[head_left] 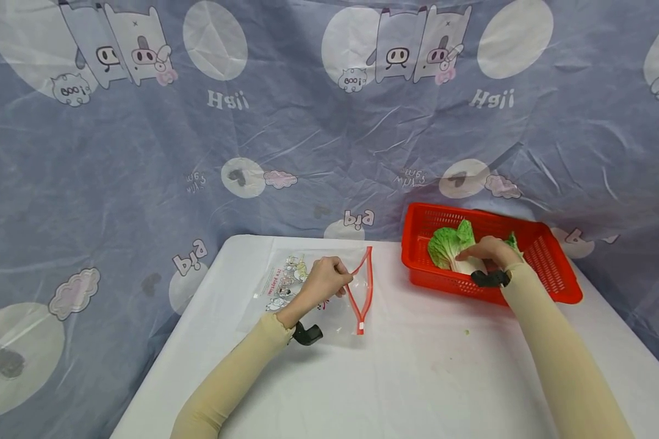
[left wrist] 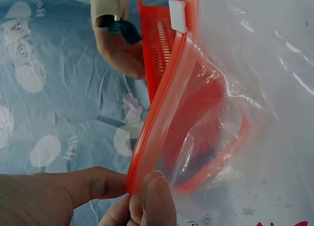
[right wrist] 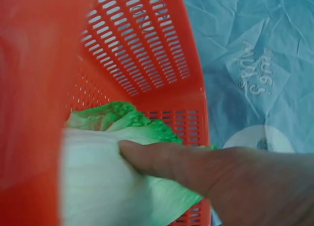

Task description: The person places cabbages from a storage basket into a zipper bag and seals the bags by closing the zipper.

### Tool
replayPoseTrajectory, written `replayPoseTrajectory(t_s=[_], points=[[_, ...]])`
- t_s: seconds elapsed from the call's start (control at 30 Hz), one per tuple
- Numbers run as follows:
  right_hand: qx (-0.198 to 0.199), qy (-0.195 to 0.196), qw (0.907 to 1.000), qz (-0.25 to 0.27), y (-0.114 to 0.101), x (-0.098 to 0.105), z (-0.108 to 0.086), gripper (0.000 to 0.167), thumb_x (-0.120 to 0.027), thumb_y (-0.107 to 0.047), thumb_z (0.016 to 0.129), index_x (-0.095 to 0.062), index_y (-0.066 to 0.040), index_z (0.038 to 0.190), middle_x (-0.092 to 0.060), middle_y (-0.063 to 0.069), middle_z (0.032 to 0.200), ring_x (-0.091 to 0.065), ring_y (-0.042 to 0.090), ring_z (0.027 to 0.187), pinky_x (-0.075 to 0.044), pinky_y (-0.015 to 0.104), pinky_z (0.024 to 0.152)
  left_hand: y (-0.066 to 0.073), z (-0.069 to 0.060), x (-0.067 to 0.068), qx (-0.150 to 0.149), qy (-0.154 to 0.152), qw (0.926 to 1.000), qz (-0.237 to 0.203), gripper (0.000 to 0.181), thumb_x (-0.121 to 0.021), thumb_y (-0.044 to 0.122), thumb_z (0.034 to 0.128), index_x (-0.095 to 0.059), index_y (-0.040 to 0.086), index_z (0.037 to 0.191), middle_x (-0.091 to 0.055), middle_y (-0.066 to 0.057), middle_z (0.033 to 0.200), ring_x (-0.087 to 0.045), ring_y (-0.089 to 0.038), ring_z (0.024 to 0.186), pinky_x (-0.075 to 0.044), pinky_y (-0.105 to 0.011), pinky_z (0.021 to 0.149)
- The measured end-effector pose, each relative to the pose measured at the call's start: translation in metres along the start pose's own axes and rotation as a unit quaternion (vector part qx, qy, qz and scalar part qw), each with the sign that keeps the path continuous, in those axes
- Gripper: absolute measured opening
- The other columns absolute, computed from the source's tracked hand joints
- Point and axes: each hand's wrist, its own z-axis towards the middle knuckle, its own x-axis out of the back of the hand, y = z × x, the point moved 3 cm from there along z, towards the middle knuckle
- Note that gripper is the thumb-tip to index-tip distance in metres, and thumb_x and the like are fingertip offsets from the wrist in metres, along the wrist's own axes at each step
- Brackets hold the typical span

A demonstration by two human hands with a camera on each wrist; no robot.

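Observation:
A clear slider-zip bag (head_left: 337, 317) with a red zip edge and printed cartoon animals lies on the white table. My left hand (head_left: 325, 281) pinches one side of its zip edge between thumb and fingers, and the bag's mouth gapes. The white slider (left wrist: 178, 15) sits at one end of the zip in the left wrist view. My right hand (head_left: 491, 251) reaches into a red perforated basket (head_left: 434, 277) and holds a lettuce leaf (head_left: 443, 247) with a broad white rib. In the right wrist view its thumb (right wrist: 162, 159) lies across the rib; the other fingers are hidden.
More green leaf (head_left: 513, 241) shows in the basket beyond the right hand. A small green scrap (head_left: 467, 332) lies on the white table (head_left: 406, 390). A blue-grey patterned cloth (head_left: 307, 134) hangs behind and beside the table.

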Motion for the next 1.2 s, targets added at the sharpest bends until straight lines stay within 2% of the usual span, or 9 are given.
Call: replayPoseTrajectory(t_s=[0.13,0.23,0.47,0.6,0.7,0.8,0.97,1.1,1.2], points=[[0.020,0.025,0.9995,0.004,-0.006,-0.001,-0.005,0.044,-0.066,-0.043,0.084,-0.043,-0.010,0.069,-0.034,-0.004,0.058,-0.039,0.013,0.054,-0.033,0.026,0.052,0.003,-0.002,0.006,0.001,0.002,1.0000,-0.008,0.010,-0.066,0.010,0.0863,-0.063,0.004,0.079,-0.067,-0.010,0.064,-0.067,-0.019,0.052,-0.056,-0.028,0.049],[0.039,0.061,0.9974,0.002,-0.011,0.001,-0.013,0.044,-0.065,-0.044,0.084,-0.044,-0.010,0.066,-0.040,-0.002,0.058,-0.046,0.015,0.055,-0.039,0.027,0.052,0.006,-0.004,0.011,0.002,0.004,1.0000,-0.009,0.010,-0.065,0.012,0.0872,-0.064,0.005,0.081,-0.068,-0.012,0.066,-0.068,-0.020,0.054,-0.056,-0.028,0.050],[0.055,0.148,0.9854,0.063,-0.017,0.003,-0.028,0.045,-0.060,-0.048,0.087,-0.044,-0.010,0.068,-0.045,0.006,0.073,-0.049,0.022,0.071,-0.042,0.027,0.061,0.010,-0.004,0.020,-0.010,0.016,0.9998,-0.012,0.010,-0.066,0.016,0.0878,-0.064,0.007,0.082,-0.068,-0.009,0.065,-0.067,-0.020,0.053,-0.054,-0.029,0.048],[0.059,0.189,0.9722,0.126,-0.022,0.001,-0.033,0.049,-0.058,-0.053,0.088,-0.050,-0.005,0.084,-0.050,0.015,0.095,-0.050,0.023,0.079,-0.046,0.026,0.062,0.010,-0.003,0.024,-0.016,0.023,0.9993,-0.026,0.010,-0.066,0.015,0.0871,-0.064,0.007,0.081,-0.068,-0.008,0.064,-0.067,-0.021,0.053,-0.055,-0.030,0.049],[0.056,0.207,0.9618,0.170,-0.026,-0.001,-0.036,0.053,-0.058,-0.056,0.087,-0.046,-0.005,0.089,-0.047,0.015,0.095,-0.051,0.022,0.072,-0.049,0.031,0.055,0.010,-0.002,0.024,-0.019,0.022,0.9990,-0.034,0.009,-0.066,0.014,0.0866,-0.064,0.006,0.081,-0.068,-0.008,0.064,-0.067,-0.022,0.053,-0.056,-0.031,0.049],[0.062,0.240,0.9533,0.173,-0.032,-0.002,-0.040,0.056,-0.057,-0.056,0.087,-0.045,-0.002,0.094,-0.048,0.016,0.094,-0.051,0.025,0.071,-0.048,0.034,0.053,0.010,-0.002,0.025,-0.020,0.022,0.9988,-0.039,0.009,-0.066,0.012,0.0864,-0.065,0.005,0.081,-0.068,-0.009,0.064,-0.067,-0.023,0.052,-0.055,-0.031,0.048],[0.071,0.309,0.9346,0.162,-0.048,-0.006,-0.052,0.070,-0.053,-0.054,0.088,-0.043,0.007,0.122,-0.054,0.026,0.113,-0.053,0.037,0.097,-0.046,0.038,0.070,0.011,-0.001,0.024,-0.018,0.026,0.9985,-0.044,0.008,-0.064,0.010,0.0868,-0.065,0.004,0.081,-0.068,-0.011,0.065,-0.067,-0.021,0.051,-0.056,-0.031,0.049],[0.092,0.328,0.9155,0.214,-0.069,-0.014,-0.065,0.075,-0.056,-0.050,0.088,-0.037,0.004,0.137,-0.051,0.028,0.131,-0.050,0.041,0.118,-0.044,0.050,0.091,0.013,-0.001,0.023,-0.015,0.028,0.9981,-0.052,0.008,-0.063,0.009,0.0873,-0.065,0.003,0.082,-0.067,-0.012,0.065,-0.066,-0.020,0.051,-0.057,-0.031,0.051],[0.126,0.332,0.9008,0.250,-0.087,-0.027,-0.073,0.073,-0.059,-0.044,0.089,-0.035,0.000,0.141,-0.051,0.025,0.135,-0.048,0.037,0.124,-0.041,0.049,0.101,0.014,0.000,0.023,-0.012,0.028,0.9984,-0.048,0.008,-0.063,0.010,0.0881,-0.064,0.004,0.083,-0.067,-0.012,0.065,-0.066,-0.019,0.051,-0.056,-0.030,0.051]])
